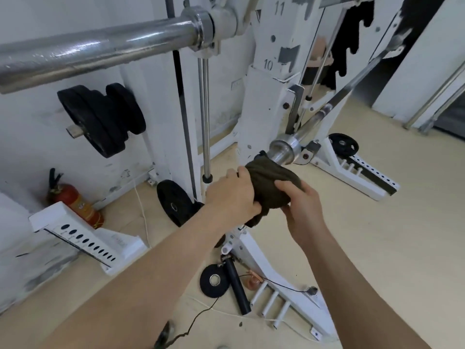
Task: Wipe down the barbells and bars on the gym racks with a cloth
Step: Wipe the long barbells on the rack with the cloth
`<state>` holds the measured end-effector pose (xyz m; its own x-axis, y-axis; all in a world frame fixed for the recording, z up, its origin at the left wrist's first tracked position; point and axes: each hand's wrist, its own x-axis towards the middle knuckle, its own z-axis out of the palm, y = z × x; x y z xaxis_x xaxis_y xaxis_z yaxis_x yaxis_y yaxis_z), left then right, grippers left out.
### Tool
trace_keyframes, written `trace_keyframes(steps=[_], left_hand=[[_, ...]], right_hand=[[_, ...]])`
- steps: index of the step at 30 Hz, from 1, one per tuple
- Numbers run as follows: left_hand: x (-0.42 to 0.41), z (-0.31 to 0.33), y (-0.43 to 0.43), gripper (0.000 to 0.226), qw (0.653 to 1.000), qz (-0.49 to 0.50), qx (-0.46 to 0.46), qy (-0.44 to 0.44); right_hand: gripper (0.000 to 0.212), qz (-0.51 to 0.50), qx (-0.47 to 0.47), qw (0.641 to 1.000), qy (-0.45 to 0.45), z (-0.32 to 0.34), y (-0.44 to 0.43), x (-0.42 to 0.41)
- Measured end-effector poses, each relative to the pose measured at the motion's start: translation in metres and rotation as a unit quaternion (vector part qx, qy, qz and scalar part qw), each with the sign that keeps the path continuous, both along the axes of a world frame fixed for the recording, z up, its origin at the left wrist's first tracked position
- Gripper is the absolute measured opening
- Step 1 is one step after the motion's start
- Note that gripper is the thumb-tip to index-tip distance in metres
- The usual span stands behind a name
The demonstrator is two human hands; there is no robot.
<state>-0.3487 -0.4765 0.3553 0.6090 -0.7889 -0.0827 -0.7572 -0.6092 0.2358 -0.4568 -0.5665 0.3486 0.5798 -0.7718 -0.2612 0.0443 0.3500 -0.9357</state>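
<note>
Cloth (273, 183) covers the sleeve end of the lower barbell (283, 147) on the rack (261, 102); our left hand (232, 195) and right hand (303, 212) both clutch it. We should squeeze and twist along the steel (collar included), overlapping strokes.

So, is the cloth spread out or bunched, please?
Bunched: cloth wadded over the barbell end, gripped by left hand and right hand.

The dark olive fabric cloth (273, 187) is bunched around the near sleeve end of the lower chrome steel barbell (283, 148) and covers that end. This barbell's shaft slopes up and to the right. The upper chrome steel barbell (100, 51) lies nearly horizontal at top left, its thick sleeve glossy and streaked.
</note>
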Motion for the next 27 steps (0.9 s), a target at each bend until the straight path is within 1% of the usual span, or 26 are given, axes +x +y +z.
trace_keyframes(steps=[2, 4, 6, 8, 9, 10, 11, 12, 13, 14, 15, 16, 17, 18, 19, 20, 21, 22, 23, 24, 26, 27], left_hand=[[0.000, 0.001, -0.026, 0.080, 0.999, -0.028, -0.003, 0.022], [0.001, 0.005, -0.033, 0.076, 0.998, -0.041, -0.006, 0.054], [0.005, 0.006, -0.025, 0.064, 0.992, -0.065, -0.070, 0.083], [0.011, 0.011, -0.011, 0.050, 0.978, -0.070, -0.147, 0.132], [0.013, 0.016, -0.004, 0.043, 0.966, -0.050, -0.180, 0.181], [0.014, 0.022, 0.000, 0.038, 0.946, -0.014, -0.213, 0.244], [0.014, 0.029, 0.003, 0.035, 0.914, 0.026, -0.256, 0.313], [0.015, 0.034, 0.005, 0.032, 0.875, 0.058, -0.300, 0.376], [0.015, 0.037, 0.004, 0.028, 0.840, 0.071, -0.330, 0.424], [0.015, 0.040, 0.002, 0.029, 0.820, 0.068, -0.341, 0.455], [0.015, 0.039, -0.002, 0.035, 0.813, 0.058, -0.337, 0.471], [0.014, 0.036, -0.008, 0.041, 0.813, 0.050, -0.336, 0.473], [0.014, 0.032, -0.014, 0.045, 0.823, 0.053, -0.339, 0.453], [0.014, 0.026, -0.019, 0.047, 0.842, 0.058, -0.343, 0.412], [0.015, 0.023, -0.024, 0.050, 0.871, 0.058, -0.345, 0.345], [0.017, 0.019, -0.028, 0.052, 0.906, 0.047, -0.336, 0.254], [0.020, 0.018, -0.032, 0.051, 0.941, 0.025, -0.304, 0.143], [0.024, 0.017, -0.036, 0.049, 0.963, 0.002, -0.267, 0.031], [0.029, 0.017, -0.039, 0.046, 0.970, -0.019, -0.234, -0.058], [0.034, 0.016, -0.043, 0.042, 0.972, -0.027, -0.210, -0.105], [0.043, 0.013, -0.050, 0.041, 0.973, -0.001, -0.194, -0.129], [0.045, 0.011, -0.055, 0.045, 0.970, 0.011, -0.193, -0.145]], right_hand=[[0.014, -0.048, 0.011, 0.998, -0.043, 0.013, -0.027, -0.013], [0.011, -0.066, 0.038, 0.993, -0.091, 0.022, -0.049, -0.022], [0.023, -0.060, 0.065, 0.990, -0.110, 0.031, -0.063, -0.029], [0.028, -0.024, 0.056, 0.996, -0.068, 0.038, -0.066, -0.030], [0.031, 0.008, 0.054, 0.997, -0.051, 0.040, -0.064, -0.027], [0.034, 0.039, 0.066, 0.996, -0.051, 0.043, -0.059, -0.022], [0.037, 0.066, 0.085, 0.992, -0.062, 0.046, -0.055, -0.016], [0.042, 0.088, 0.106, 0.987, -0.076, 0.048, -0.050, -0.009], [0.047, 0.106, 0.121, 0.983, -0.088, 0.049, -0.047, -0.001], [0.051, 0.119, 0.127, 0.980, -0.093, 0.050, -0.044, 0.006], [0.051, 0.134, 0.121, 0.979, -0.092, 0.049, -0.042, 0.013], [0.047, 0.142, 0.105, 0.981, -0.082, 0.045, -0.042, 0.019], [0.039, 0.137, 0.076, 0.986, -0.059, 0.038, -0.041, 0.025], [0.030, 0.122, 0.040, 0.991, -0.029, 0.030, -0.040, 0.029], [0.022, 0.092, -0.001, 0.996, 0.009, 0.022, -0.038, 0.032], [0.014, 0.054, -0.044, 0.996, 0.052, 0.014, -0.037, 0.033], [0.009, 0.015, -0.083, 0.992, 0.093, 0.006, -0.037, 0.033], [0.011, -0.020, -0.115, 0.985, 0.127, 0.000, -0.037, 0.032], [0.014, -0.044, -0.130, 0.979, 0.151, -0.005, -0.040, 0.031], [0.017, -0.057, -0.138, 0.975, 0.166, -0.007, -0.043, 0.030], [0.027, -0.073, -0.176, 0.959, 0.211, -0.006, -0.053, 0.025], [0.034, -0.080, -0.218, 0.936, 0.266, -0.006, -0.058, 0.023]])
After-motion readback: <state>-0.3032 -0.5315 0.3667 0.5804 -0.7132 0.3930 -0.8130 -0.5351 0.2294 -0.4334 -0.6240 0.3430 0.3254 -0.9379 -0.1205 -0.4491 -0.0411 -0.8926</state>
